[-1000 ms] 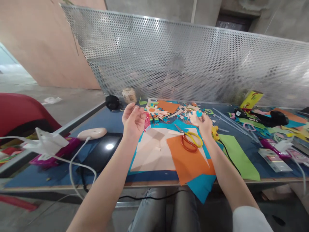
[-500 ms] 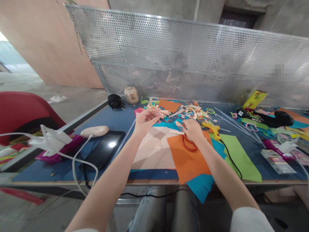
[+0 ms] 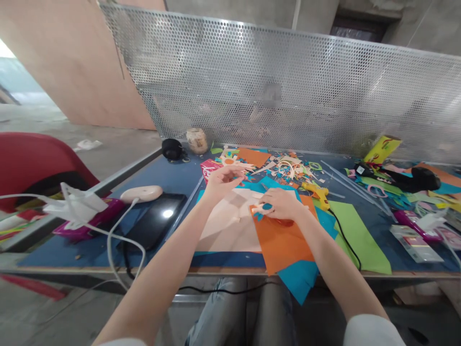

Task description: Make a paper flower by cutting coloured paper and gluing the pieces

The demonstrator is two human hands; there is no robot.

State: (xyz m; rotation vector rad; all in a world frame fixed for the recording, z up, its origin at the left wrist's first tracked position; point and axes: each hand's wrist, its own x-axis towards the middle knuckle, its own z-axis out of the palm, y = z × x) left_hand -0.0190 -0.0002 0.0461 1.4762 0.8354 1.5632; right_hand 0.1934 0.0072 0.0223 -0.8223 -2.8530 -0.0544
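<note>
The little pale and blue paper piece (image 3: 267,206) is in the right hand (image 3: 284,203), which is closed on it and sits low over the orange paper (image 3: 283,247), with the red handle (image 3: 284,222) of the scissors peeking out underneath. The left hand (image 3: 225,182) is up over the top of the big pale paper (image 3: 219,228), its fingers curled close together, and I cannot tell if they pinch something tiny. A yellow glue gun (image 3: 317,191) lies near the right hand, beside the green paper (image 3: 355,238), and lots of cut scraps (image 3: 290,167) lie behind both hands.
</note>
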